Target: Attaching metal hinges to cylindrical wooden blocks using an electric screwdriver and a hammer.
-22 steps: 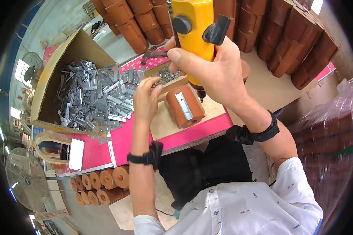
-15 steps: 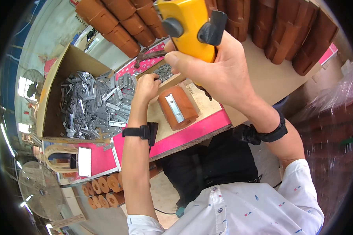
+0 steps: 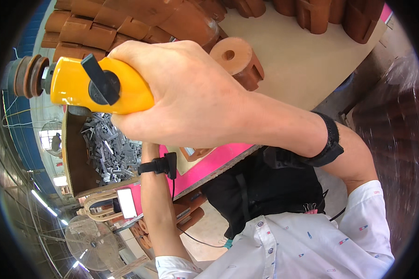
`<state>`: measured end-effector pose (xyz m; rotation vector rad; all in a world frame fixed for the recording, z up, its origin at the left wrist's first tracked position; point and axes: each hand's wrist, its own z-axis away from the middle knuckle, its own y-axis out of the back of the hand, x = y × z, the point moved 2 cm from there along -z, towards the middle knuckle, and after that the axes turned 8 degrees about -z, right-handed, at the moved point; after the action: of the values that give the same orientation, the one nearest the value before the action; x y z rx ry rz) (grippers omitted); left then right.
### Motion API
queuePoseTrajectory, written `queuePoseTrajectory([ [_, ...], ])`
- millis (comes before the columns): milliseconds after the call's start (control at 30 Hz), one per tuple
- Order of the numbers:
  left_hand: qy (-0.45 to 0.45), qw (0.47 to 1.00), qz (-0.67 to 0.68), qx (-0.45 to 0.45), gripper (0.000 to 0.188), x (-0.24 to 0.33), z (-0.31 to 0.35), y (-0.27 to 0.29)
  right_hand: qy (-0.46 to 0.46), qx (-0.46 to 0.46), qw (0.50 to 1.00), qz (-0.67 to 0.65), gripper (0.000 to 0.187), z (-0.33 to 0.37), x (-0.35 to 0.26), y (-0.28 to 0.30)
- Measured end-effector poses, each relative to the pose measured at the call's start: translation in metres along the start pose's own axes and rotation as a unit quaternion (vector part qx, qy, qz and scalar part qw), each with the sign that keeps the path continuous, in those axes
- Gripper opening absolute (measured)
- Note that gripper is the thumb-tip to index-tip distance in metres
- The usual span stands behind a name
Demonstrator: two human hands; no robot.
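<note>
Raised across the middle of the view, my right hand [image 3: 186,93] is closed around a yellow power screwdriver [image 3: 125,88]. A black lever sits on the tool's side, and its dark ringed front end points left. My left forearm [image 3: 159,204] reaches up from below with a black wrist strap. The left hand itself is hidden behind my right hand. Just under the right hand shows part of a brown cylinder [image 3: 203,152] with a metal plate [image 3: 189,150] on it, lying on the pink-edged worktable [image 3: 228,152].
A cardboard box [image 3: 75,160] of loose metal plates [image 3: 108,149] stands left. Stacked brown cylinders [image 3: 81,30] line the back; another cylinder with a holed end [image 3: 239,49] stands on a beige board [image 3: 293,60]. A phone [image 3: 126,203] and a fan [image 3: 93,242] are lower left.
My right hand has swung the screwdriver left and turned it, so it now covers my left hand and most of the cylinder. The view has shifted too.
</note>
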<state>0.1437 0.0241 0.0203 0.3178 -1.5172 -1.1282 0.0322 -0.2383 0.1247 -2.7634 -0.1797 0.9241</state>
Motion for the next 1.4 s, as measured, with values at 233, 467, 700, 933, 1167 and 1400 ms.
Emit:
queuePoseTrajectory([
  [233,0.01,0.963,0.268,0.026,0.019,0.034,0.001,0.015,0.019,-0.002,0.999,0.032,0.036,0.003,-0.001,0.0],
  [467,0.025,0.936,0.247,0.247,0.012,0.046,0.069,-0.022,-0.112,-0.043,0.993,0.002,0.026,0.007,-0.001,-0.011],
  [700,0.014,0.888,0.355,0.292,0.013,0.042,0.123,-0.051,-0.178,-0.074,0.981,0.015,0.02,0.004,-0.001,-0.039],
  [933,0.015,0.856,0.438,0.276,0.017,0.044,0.145,-0.086,-0.205,-0.099,0.973,0.024,0.038,0.002,-0.002,-0.059],
  [1167,-0.045,0.863,0.355,0.357,0.014,0.044,0.132,-0.08,-0.194,-0.089,0.977,0.015,0.04,-0.001,0.002,-0.077],
  [1400,-0.066,0.837,0.441,0.316,0.01,0.059,0.116,-0.076,-0.193,-0.074,0.978,-0.04,0.025,-0.004,0.005,-0.087],
])
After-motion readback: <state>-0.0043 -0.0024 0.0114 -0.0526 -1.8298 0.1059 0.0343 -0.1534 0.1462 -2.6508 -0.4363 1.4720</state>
